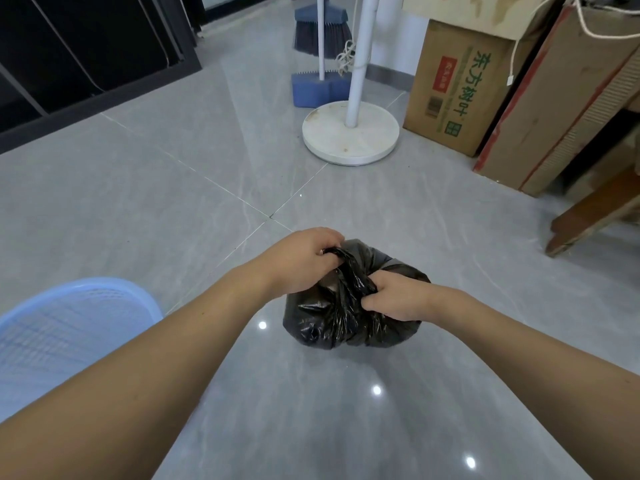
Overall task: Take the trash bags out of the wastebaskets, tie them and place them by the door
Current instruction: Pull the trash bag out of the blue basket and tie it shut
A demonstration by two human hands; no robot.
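Black trash bag [332,323] sits on the floor right of the blue wastebasket [69,327], left hand [298,261] and right hand [394,301] both gripping its gathered top.

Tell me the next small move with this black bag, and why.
Probably pull the two gathered ends apart to cinch the knot: the left hand and right hand each grip twisted plastic at the neck of the black trash bag, which sits on the floor.

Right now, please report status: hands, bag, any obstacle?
Left hand and right hand both grip black trash bag neck. Bag on floor, outside blue wastebasket. Nothing in the way.
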